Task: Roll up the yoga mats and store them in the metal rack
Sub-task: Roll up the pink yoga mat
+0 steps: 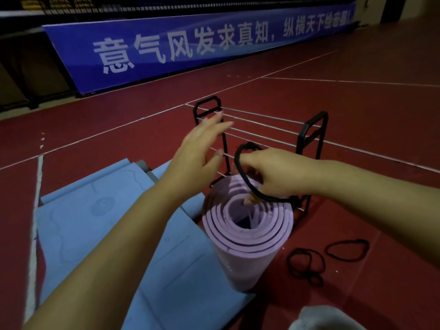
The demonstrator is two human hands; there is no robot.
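Your right hand (273, 173) is curled around a black elastic loop (247, 172), its fingers reaching down onto the top end of the rolled purple yoga mat (247, 244), with one fingertip at the hollow in the middle of the roll. The loop arcs up over your knuckles and runs down along the near side of the hand to the mat's upper edge. Your left hand (202, 148) is raised with nothing in it, fingers straight and slightly spread, in front of the left end of the metal rack (309, 136); whether it touches the rack's bars cannot be told. The purple mat stands roughly upright on the red floor (357, 110), tilted a little, just in front of the rack and not inside it. The rack has black end frames joined by thin silver rails. To the left of the purple roll, blue yoga mats (95, 210) lie flat and unrolled on the floor, overlapping one another. To the right of the roll, two more black loops (307, 263) lie on the floor near your right forearm. A blue banner (190, 44) with white characters runs along the far wall.
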